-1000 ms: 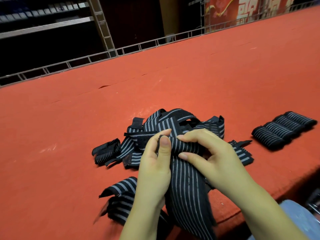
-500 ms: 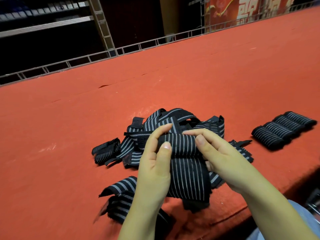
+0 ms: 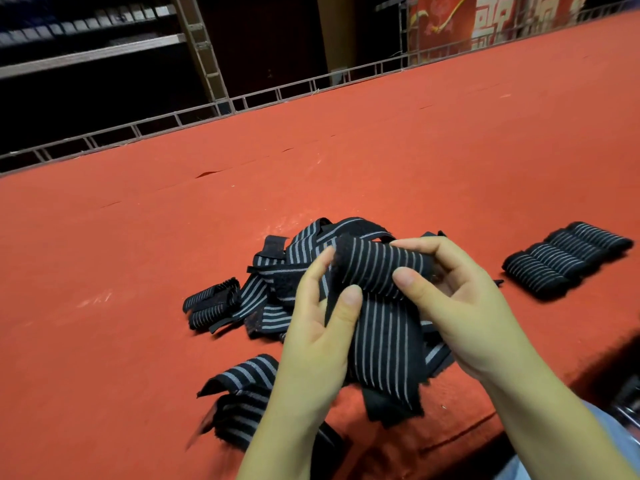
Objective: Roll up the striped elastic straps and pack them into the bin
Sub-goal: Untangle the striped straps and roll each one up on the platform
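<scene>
Both hands hold one black strap with grey stripes (image 3: 377,268) above the red table. Its top is wound into a thick roll; the loose tail hangs down to the table edge. My left hand (image 3: 318,327) pinches the roll's left end with thumb and fingers. My right hand (image 3: 457,299) curls round its right end, thumb in front. Behind the hands lies a tangled pile of unrolled straps (image 3: 277,289). Another loose strap (image 3: 242,393) lies at the near left. A row of finished rolls (image 3: 564,261) sits at the right. No bin is in view.
The red felt table (image 3: 346,150) stretches far back to a low metal rail (image 3: 242,102). Dark shelving (image 3: 90,53) stands beyond it. The table's front edge runs just under my right forearm, with blue fabric (image 3: 616,441) below it.
The roll at the top of the strap has grown thicker and the hanging tail shorter. Both hands have lifted slightly and turned the roll toward me.
</scene>
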A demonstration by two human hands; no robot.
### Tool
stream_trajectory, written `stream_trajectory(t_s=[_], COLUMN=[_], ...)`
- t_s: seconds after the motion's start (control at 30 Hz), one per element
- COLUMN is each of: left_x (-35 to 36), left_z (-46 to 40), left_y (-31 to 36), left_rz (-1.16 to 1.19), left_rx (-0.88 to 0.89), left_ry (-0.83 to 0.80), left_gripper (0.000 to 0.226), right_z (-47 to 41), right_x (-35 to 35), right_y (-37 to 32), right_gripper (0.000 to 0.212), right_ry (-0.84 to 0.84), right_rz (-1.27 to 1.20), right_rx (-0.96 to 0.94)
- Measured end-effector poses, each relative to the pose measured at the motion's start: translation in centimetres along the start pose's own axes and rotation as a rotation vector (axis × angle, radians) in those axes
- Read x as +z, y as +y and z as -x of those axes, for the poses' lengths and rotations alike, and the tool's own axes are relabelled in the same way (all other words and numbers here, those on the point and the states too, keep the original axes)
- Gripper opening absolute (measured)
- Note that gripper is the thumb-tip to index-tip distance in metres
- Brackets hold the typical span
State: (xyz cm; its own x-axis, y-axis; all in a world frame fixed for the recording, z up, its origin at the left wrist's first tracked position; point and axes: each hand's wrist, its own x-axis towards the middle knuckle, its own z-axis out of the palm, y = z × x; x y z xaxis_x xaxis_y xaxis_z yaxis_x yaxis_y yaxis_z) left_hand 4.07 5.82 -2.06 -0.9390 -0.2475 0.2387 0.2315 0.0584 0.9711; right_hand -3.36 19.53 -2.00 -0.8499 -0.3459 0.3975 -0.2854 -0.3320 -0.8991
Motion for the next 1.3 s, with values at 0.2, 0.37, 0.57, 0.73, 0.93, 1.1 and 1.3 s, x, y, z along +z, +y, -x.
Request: stream_trajectory(t_s=[0.2, 0.37, 0.57, 0.73, 0.93, 1.1, 1.3], left_x=[0.0, -0.4, -0.6, -0.7, -0.6, -0.9, -1.3], left_z=[-0.2, -0.5, -0.5, -0.3, 0.3, 0.4, 0.2], left_y=[0.1, -0.1, -0.4, -0.1, 0.0, 0.3, 0.2], left_rz=[0.005, -0.036, 0.007, 0.03, 0.045, 0.027, 0.152], left_rx=[-0.002, 0.033, 0.023, 0.079, 0.14, 0.142, -0.015], left_ry=[0.032, 0.105, 0.156, 0.141, -0.001, -0.032, -0.1], left_gripper=[0.059, 0.053, 0.07, 0.039, 0.041, 0.042, 0.052], right_z=[0.6, 0.6, 0.6, 0.8, 0.9, 0.7, 0.1], right_x=[0.3, 0.7, 0.9, 0.3, 0.7, 0.2, -0.9], right_y=[0.0, 0.6, 0.8, 0.7, -0.5, -0.2, -0.2], right_gripper=[0.026, 0.027, 0.028, 0.042, 0.054, 0.049, 0.055], right_ry=[0.054, -0.005, -0.105, -0.159, -0.297, -0.276, -0.176], right_rz=[0.262, 0.348, 0.378, 0.188, -0.073, -0.244, -0.084], right_rx=[-0.173, -0.214, -0.275, -0.042, 0.36, 0.334, 0.202])
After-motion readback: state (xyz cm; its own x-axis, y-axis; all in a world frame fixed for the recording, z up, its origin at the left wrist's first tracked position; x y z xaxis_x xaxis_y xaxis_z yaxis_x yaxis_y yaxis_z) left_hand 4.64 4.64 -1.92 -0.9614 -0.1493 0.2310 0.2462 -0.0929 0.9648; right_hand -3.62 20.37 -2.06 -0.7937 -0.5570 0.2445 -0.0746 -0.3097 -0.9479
